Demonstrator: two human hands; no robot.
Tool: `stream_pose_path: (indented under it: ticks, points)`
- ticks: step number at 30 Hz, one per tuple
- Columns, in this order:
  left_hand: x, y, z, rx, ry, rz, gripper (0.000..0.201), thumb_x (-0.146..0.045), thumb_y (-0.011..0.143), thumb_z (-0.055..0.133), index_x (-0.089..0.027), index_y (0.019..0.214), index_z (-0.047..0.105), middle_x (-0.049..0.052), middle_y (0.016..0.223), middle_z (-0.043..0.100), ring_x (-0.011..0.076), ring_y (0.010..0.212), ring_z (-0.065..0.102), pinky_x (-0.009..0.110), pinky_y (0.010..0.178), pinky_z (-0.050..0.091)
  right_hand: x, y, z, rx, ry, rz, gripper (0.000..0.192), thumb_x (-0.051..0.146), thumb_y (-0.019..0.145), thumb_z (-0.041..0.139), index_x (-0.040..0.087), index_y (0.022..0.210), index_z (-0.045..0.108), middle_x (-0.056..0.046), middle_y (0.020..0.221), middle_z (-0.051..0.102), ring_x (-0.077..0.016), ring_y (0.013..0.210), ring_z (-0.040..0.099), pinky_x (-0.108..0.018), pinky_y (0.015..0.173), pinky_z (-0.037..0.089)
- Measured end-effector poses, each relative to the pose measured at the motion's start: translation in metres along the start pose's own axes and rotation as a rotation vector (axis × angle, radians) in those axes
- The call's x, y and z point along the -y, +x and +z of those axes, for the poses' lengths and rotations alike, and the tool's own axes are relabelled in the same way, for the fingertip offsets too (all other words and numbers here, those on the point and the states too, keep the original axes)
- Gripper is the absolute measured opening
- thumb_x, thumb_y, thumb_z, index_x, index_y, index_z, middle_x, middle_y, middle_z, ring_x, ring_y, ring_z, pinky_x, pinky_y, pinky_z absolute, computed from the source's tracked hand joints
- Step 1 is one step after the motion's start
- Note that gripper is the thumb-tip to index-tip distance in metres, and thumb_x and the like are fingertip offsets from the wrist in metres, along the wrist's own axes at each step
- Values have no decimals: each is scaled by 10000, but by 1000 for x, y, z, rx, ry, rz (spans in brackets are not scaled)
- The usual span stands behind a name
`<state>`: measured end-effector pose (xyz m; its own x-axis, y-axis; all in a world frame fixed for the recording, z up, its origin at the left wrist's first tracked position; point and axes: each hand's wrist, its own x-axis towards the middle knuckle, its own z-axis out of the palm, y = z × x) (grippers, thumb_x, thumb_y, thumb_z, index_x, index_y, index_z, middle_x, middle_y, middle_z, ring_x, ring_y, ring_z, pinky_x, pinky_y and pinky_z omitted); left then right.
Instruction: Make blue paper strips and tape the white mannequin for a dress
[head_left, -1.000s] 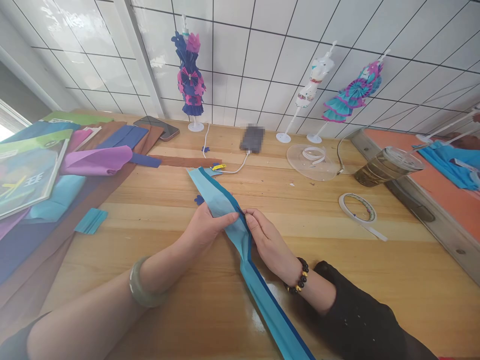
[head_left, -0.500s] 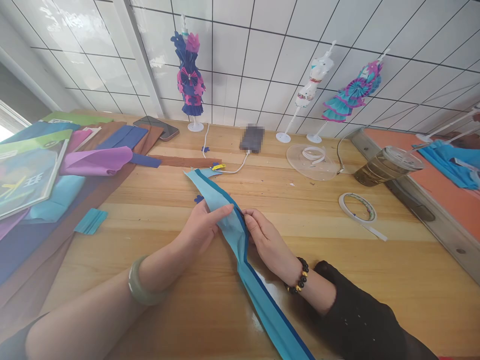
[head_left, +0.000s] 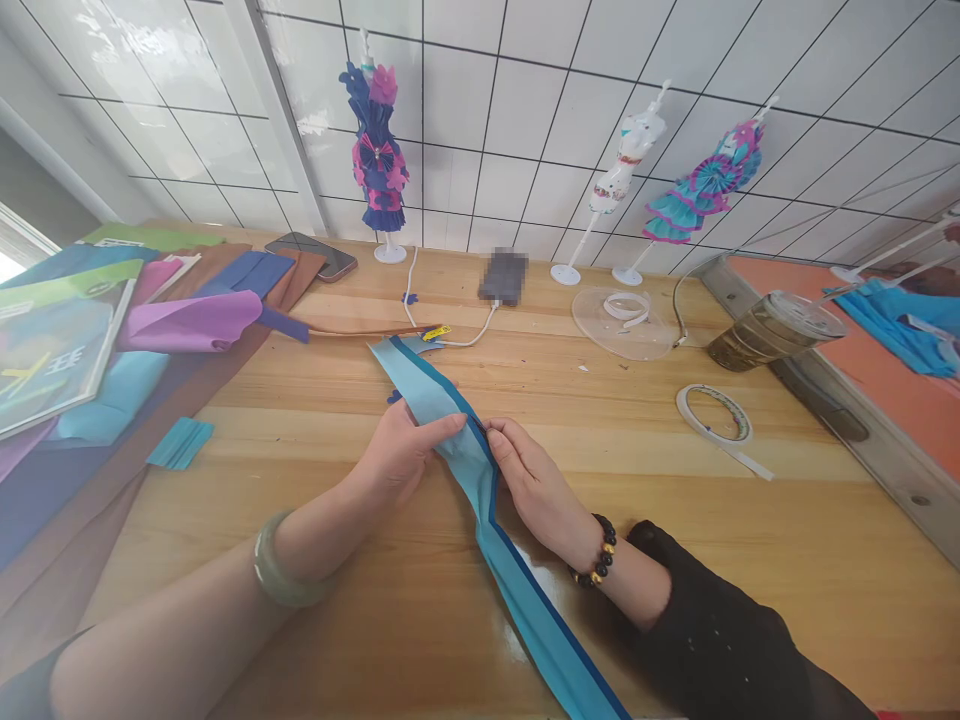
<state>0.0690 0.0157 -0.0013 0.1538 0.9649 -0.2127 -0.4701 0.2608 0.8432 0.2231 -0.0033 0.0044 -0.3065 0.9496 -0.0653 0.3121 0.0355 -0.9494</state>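
Observation:
A long light-blue paper strip (head_left: 517,590) with a dark blue edge runs slantwise from the middle of the table to the bottom of the view. My left hand (head_left: 401,445) is closed on its left side, thumb lying on top and the other fingers hidden beneath. At the dark blue edge, my right hand (head_left: 525,475) pinches with thumb and forefinger; a small dark bit shows at those fingertips, too small to name. Below the hands the strip has a slight kink. Its pointed far end lies near a white cable (head_left: 472,335) with a yellow tag (head_left: 436,332).
Coloured paper sheets and a booklet (head_left: 60,350) are piled at left, a phone (head_left: 315,255) behind them. Decorated dress forms (head_left: 381,160) stand along the tiled wall. To the right are a tape roll (head_left: 716,415), a clear disc (head_left: 626,340) and a tilted plastic cup (head_left: 776,330).
Both hands stay almost in place on the strip. The brown strip behind it has turned to a thinner edge, and the dark blue piece at its left has dipped slightly.

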Motion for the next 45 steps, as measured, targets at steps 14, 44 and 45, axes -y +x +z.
stream_pose_path:
  ticks: [14,44,45]
  points:
    - [6,-4,3,23,122,-8,435,-242,610,742,-164,1017,608,67,932,677,207,835,621,343,773,482,-4,-1,1,-36,68,45,298,422,903,328,241,1034,525,3,820,553,-132,764,525,-246,696,454]
    - [6,-5,3,27,198,1,415,-263,626,725,-157,1007,601,67,917,667,211,818,611,365,759,480,-6,0,1,-34,44,50,310,420,901,333,237,1063,523,-12,863,563,-133,741,520,-263,715,452]
    - [6,-5,3,34,196,-3,389,-259,633,720,-157,991,603,62,907,665,203,813,609,357,757,481,-6,0,1,-34,41,50,311,417,903,330,233,1066,520,-15,869,564,-133,744,520,-264,717,450]
